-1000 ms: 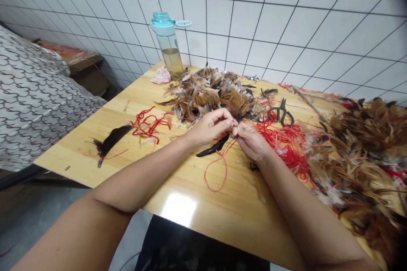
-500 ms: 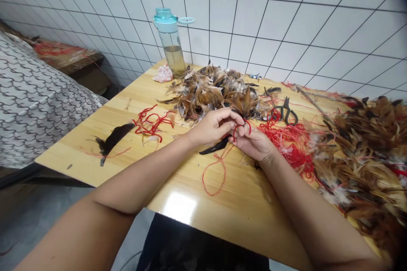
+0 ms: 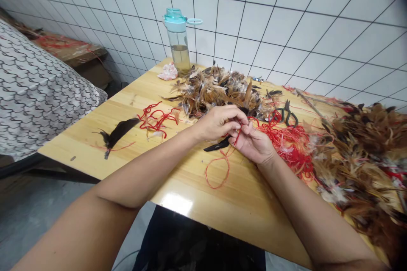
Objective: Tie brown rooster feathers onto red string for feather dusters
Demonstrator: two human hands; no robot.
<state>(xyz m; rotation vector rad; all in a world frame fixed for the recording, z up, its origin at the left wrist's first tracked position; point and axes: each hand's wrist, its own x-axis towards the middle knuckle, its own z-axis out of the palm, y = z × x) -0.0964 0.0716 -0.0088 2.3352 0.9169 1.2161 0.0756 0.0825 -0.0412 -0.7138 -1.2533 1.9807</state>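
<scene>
My left hand (image 3: 218, 123) and my right hand (image 3: 256, 142) meet above the middle of the table, fingertips pinched together on a red string (image 3: 237, 137). A brown feather (image 3: 248, 94) stands up just behind the fingers; whether it is held is unclear. Beneath the hands, a black feather (image 3: 218, 145) lies on the wood, with a thin red string loop (image 3: 229, 169) hanging or lying in front of it. Close behind sits a heap of brown feather bundles (image 3: 206, 89). Right of my right hand spreads a tangle of red string (image 3: 291, 144).
Black-handled scissors (image 3: 288, 116) rest behind the tangle. More brown feathers (image 3: 365, 161) cover the table's right side. Further left are loose red strings (image 3: 155, 120) and a dark feather (image 3: 119, 133). A water bottle (image 3: 179, 46) stands by the tiled wall (image 3: 270, 17).
The fingers have drawn closer together, and the red string's curved loop at the fingertips is smaller. The whole view has shifted slightly.
</scene>
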